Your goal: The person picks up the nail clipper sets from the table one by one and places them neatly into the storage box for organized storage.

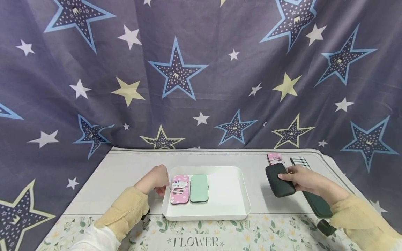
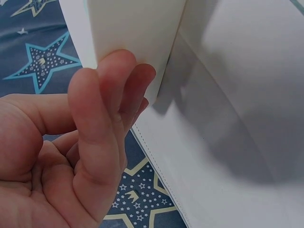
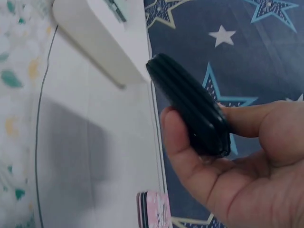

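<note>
My right hand (image 1: pixel 299 177) holds a small black case (image 1: pixel 280 180) above the table, right of the white tray. In the right wrist view, the black case (image 3: pixel 190 104) is seen edge-on, pinched between thumb and fingers. My left hand (image 1: pixel 157 179) is at the tray's left side. The left wrist view shows its fingers (image 2: pixel 90 109) nearly straight, with fingertips touching the outside of the tray wall (image 2: pixel 135 28). Inside the white tray (image 1: pixel 205 218), a pink case with a cartoon animal (image 1: pixel 180 190) and a mint-green case (image 1: pixel 199 188) lie side by side at the left.
Beyond the black case lies another pink case (image 1: pixel 275 158). A plaid case (image 1: pixel 300 161) and a dark green case (image 1: pixel 318 204) are at the table's right, partly covered by my right hand. A starry curtain (image 1: pixel 201 104) hangs behind the table. A flowered cloth (image 1: pixel 141 230) covers the near side.
</note>
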The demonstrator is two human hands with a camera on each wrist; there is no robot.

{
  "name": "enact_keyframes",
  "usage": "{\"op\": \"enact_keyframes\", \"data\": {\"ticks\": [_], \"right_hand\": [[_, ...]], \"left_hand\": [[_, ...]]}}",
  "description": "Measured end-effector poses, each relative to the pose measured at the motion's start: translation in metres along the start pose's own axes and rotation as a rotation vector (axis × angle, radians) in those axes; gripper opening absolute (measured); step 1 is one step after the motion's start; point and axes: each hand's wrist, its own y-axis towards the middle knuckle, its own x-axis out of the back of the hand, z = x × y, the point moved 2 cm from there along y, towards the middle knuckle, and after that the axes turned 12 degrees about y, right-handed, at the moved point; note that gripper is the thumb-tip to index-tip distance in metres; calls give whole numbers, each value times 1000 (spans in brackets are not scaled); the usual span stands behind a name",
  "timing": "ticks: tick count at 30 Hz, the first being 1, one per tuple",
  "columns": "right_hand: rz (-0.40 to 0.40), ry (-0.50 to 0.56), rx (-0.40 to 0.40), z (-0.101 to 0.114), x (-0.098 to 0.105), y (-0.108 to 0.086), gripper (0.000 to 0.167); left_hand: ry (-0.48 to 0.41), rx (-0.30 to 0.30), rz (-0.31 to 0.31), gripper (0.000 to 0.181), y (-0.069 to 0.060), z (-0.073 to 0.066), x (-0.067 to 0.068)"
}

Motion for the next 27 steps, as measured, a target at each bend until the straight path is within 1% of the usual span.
{"op": "enact_keyframes", "data": {"ticks": [6,10,15,21,24,27], "right_hand": [[20,24,43,15,-18,6,46],[24,33,79,27,-31,11,48],[9,72,113,38,-52,22,46],[0,123,115,38,-75,38,41],[8,140,118,35,-86,47,37],[13,149,115,30,-96,57,36]], "left_hand": [[3,-4,-8,5,0,1,-1],[-2,-2,-4,6,0,1,-1],[-17,11,1,6,-2,2,-1],[-14,-2,-7,7,-3,1,-1],[-14,-10,-9,7,-2,2,-1],[4,-17,-11,6,0,3,-2]]}}
